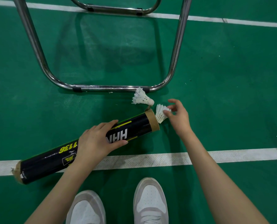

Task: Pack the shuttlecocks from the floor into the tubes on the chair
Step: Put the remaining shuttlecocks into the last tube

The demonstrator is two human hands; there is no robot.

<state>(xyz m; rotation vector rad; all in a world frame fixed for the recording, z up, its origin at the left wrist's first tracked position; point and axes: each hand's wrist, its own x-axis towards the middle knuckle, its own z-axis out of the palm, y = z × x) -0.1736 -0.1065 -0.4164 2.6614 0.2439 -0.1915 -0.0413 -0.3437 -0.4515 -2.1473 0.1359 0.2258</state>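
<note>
Our left hand grips the black tube (lying on the green floor), while our right hand pinches a shuttlecock at its 2 o'clock mouth.

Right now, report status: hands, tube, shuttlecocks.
Left hand grips black tube mid-length. Right hand pinches shuttlecock at the tube's open mouth, feathers toward tube. Second shuttlecock loose on floor by chair frame. Nothing blocking.

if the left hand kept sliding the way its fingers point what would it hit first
The left hand grips the black tube, fingers pointing toward its open end. Going on, it would probably first meet the shuttlecock the right hand pinches at that mouth, though depth is unclear.
</note>
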